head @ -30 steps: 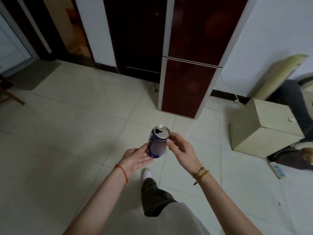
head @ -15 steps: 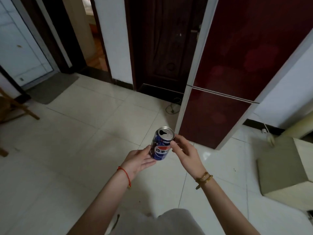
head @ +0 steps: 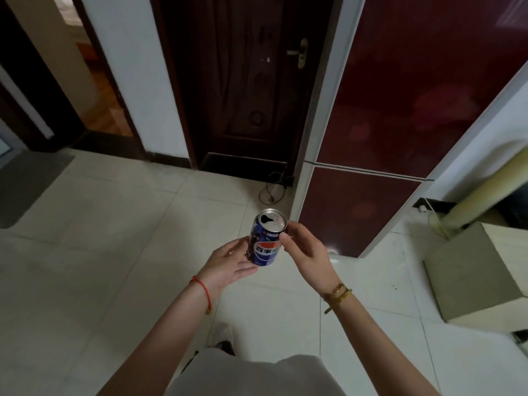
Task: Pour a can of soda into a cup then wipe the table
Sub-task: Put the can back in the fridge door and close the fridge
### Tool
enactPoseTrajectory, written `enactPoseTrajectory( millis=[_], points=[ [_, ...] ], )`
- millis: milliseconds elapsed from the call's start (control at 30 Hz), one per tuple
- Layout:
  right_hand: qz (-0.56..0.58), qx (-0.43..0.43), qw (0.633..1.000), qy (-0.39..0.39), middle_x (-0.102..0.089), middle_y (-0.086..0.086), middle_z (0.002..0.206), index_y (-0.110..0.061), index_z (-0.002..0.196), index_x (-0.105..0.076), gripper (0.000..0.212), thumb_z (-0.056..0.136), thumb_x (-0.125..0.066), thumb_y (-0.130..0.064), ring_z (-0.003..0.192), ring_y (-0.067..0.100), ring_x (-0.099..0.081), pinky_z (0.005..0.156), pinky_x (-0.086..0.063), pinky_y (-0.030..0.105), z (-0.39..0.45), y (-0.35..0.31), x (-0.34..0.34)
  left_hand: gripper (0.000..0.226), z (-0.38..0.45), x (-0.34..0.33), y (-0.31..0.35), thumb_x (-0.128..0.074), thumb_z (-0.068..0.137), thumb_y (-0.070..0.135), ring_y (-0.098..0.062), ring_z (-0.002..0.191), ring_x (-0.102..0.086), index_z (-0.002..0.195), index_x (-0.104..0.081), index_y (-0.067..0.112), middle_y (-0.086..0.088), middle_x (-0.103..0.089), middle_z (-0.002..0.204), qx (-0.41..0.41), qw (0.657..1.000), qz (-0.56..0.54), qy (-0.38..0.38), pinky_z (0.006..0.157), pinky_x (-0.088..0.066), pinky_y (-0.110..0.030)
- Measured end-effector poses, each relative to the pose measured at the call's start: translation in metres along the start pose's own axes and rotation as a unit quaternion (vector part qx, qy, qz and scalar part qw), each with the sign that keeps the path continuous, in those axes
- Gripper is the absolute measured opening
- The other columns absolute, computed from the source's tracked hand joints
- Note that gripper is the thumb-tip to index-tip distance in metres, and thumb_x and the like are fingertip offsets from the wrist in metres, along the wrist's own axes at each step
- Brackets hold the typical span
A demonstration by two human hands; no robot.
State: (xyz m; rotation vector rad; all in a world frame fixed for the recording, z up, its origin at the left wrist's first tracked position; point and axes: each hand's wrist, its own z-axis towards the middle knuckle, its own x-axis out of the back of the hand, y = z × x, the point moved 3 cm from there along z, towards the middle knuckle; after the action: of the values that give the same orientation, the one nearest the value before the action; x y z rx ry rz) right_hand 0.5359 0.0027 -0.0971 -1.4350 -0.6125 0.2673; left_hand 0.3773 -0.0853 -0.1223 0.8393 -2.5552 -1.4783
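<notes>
Carrying the opened can [head: 265, 242] upright over the floor [head: 114, 238], left hand [head: 228, 262] cupping its side, right hand [head: 305, 252] pinching the rim, keeping it level, no cup in view.

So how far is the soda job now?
Done: the can is already open; its top shows a dark hole. In hand: the left hand and the right hand both hold it upright above the floor. Left: no cup or table is in view, so pouring and wiping remain.
</notes>
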Motion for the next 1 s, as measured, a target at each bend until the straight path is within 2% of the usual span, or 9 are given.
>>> enactPoseTrajectory(
  millis=[133,267,400,500,567,633,767,867,1000],
  points=[
    [0.002,-0.002,0.999,0.039,-0.067,-0.008,0.116,-0.027,0.121,-0.058,0.028,0.094,-0.057,-0.034,0.105,0.006,-0.064,0.091,-0.054,0.029,0.048,-0.01,-0.023,0.03,0.037,0.021,0.048,-0.048,0.101,0.013,-0.023,0.1,-0.068,0.129,-0.05,0.025,-0.015,-0.065,0.12,-0.018,0.995,0.07,-0.066,0.082,-0.057,-0.024],
    [0.01,-0.006,0.996,0.085,-0.068,-0.009,0.113,-0.032,0.118,-0.058,0.025,0.093,-0.058,-0.033,0.106,0.006,-0.064,0.093,-0.053,0.029,0.084,-0.02,-0.037,0.056,0.073,0.036,0.085,-0.061,0.091,0.0,-0.021,0.108,-0.066,0.137,-0.046,0.026,-0.015,-0.068,0.115,-0.046,0.978,0.167,-0.121,0.093,-0.053,-0.029],
    [-0.001,-0.012,0.993,0.117,-0.069,-0.009,0.111,-0.027,0.119,-0.058,0.028,0.092,-0.059,-0.036,0.103,0.004,-0.065,0.09,-0.054,0.03,0.115,-0.03,-0.043,0.067,0.105,0.039,0.117,-0.075,0.081,0.011,-0.013,0.116,-0.058,0.14,-0.045,0.022,0.001,-0.058,0.13,-0.12,0.94,0.291,-0.129,0.078,-0.046,-0.009],
    [-0.019,-0.01,0.991,0.135,-0.068,-0.008,0.111,-0.022,0.122,-0.058,0.033,0.092,-0.06,-0.035,0.101,0.006,-0.066,0.089,-0.055,0.029,0.138,-0.036,-0.04,0.075,0.131,0.037,0.134,-0.084,0.071,0.026,-0.017,0.104,-0.067,0.137,-0.048,0.022,0.009,-0.053,0.136,-0.145,0.927,0.319,-0.133,0.095,-0.051,-0.029],
    [-0.028,-0.008,0.99,0.14,-0.068,-0.009,0.111,-0.021,0.123,-0.058,0.034,0.092,-0.06,-0.035,0.101,0.006,-0.066,0.089,-0.054,0.027,0.153,-0.039,-0.037,0.079,0.146,0.033,0.146,-0.085,0.062,0.04,-0.011,0.098,-0.069,0.131,-0.051,0.023,0.009,-0.057,0.132,-0.168,0.92,0.329,-0.128,0.097,-0.052,-0.036],
    [-0.034,-0.005,0.989,0.145,-0.068,-0.01,0.111,-0.022,0.123,-0.058,0.033,0.092,-0.061,-0.034,0.101,0.005,-0.066,0.089,-0.053,0.024,0.169,-0.041,-0.032,0.081,0.162,0.028,0.158,-0.084,0.056,0.048,-0.007,0.095,-0.07,0.127,-0.054,0.026,0.008,-0.061,0.128,-0.191,0.917,0.328,-0.122,0.095,-0.054,-0.038],
    [-0.04,0.003,0.988,0.15,-0.068,-0.01,0.112,-0.023,0.123,-0.059,0.033,0.092,-0.06,-0.035,0.103,0.005,-0.065,0.091,-0.053,0.027,0.205,-0.044,-0.02,0.074,0.19,0.016,0.184,-0.087,0.067,0.03,-0.015,0.093,-0.071,0.131,-0.051,0.031,0.011,-0.061,0.123,-0.218,0.91,0.328,-0.126,0.093,-0.056,-0.035],
    [-0.042,0.01,0.988,0.146,-0.068,-0.009,0.112,-0.022,0.125,-0.058,0.036,0.092,-0.059,-0.037,0.103,0.005,-0.065,0.091,-0.053,0.028,0.232,-0.046,-0.007,0.074,0.209,0.003,0.202,-0.087,0.067,0.029,-0.017,0.095,-0.071,0.132,-0.051,0.03,0.016,-0.062,0.117,-0.234,0.906,0.33,-0.128,0.092,-0.056,-0.035],
    [-0.048,0.021,0.991,0.121,-0.068,-0.008,0.113,-0.02,0.125,-0.059,0.034,0.096,-0.053,-0.036,0.106,0.004,-0.064,0.091,-0.052,0.026,0.266,-0.046,0.014,0.069,0.229,-0.016,0.225,-0.087,0.068,0.03,-0.003,0.077,-0.071,0.125,-0.048,0.033,0.025,-0.058,0.107,-0.264,0.891,0.352,-0.114,0.072,-0.052,-0.012]
  ],
)
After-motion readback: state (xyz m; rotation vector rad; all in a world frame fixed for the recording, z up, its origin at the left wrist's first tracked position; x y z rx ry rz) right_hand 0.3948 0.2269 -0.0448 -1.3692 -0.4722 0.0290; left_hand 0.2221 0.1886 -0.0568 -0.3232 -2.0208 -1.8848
